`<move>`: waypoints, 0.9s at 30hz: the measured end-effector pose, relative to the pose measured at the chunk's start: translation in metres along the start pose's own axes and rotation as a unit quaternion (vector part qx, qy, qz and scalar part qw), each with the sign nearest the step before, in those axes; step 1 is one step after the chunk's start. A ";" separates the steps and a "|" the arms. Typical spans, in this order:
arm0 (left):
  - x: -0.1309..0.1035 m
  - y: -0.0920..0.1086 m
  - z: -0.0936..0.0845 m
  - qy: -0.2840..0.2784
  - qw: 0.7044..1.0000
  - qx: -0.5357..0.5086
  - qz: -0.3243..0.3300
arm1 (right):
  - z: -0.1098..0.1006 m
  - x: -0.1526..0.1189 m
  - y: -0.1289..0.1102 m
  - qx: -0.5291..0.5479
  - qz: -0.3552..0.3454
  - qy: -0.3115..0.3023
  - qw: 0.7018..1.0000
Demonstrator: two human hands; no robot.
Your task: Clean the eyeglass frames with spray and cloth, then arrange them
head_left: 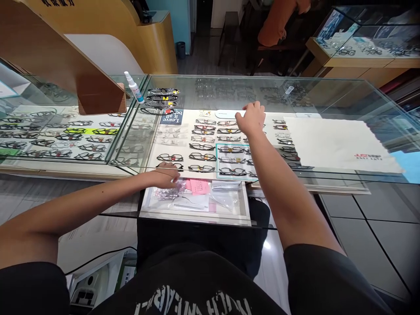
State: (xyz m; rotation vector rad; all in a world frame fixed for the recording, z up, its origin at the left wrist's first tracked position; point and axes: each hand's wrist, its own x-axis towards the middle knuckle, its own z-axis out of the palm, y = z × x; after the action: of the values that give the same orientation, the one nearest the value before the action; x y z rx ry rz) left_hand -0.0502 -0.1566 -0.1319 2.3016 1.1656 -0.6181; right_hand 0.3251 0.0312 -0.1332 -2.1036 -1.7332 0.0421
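A glass display case (295,175) holds rows of eyeglasses, seen through its top. My left hand (166,175) is at the case's near edge, over the left part of an open drawer (246,210); its fingers are curled, and whatever they may hold is too small to make out. In the drawer are clear plastic bags (167,192), a pink paper (198,186) and white papers. My right hand (253,118) is over the glass top, its thumb and fingers bent and apart, with nothing visible in them. Several wrapped eyeglasses (162,100) lie on the glass at the back left.
A white spray bottle (134,88) stands beside the wrapped glasses. A brown wooden panel (101,94) leans over the left case. A white cloth (328,140) covers the right part. A person in orange (275,22) sits beyond, near another showcase (367,48).
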 end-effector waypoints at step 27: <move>0.019 -0.140 -0.220 0.229 0.953 0.151 -0.131 | -0.019 -0.013 -0.011 0.016 0.009 -0.022 1.000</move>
State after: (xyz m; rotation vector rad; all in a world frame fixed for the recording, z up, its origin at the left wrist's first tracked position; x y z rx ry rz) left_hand -0.1178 0.0594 -0.0012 2.6618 1.7169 -0.3778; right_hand 0.3170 0.0144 -0.1150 -2.1100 -1.7287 0.1209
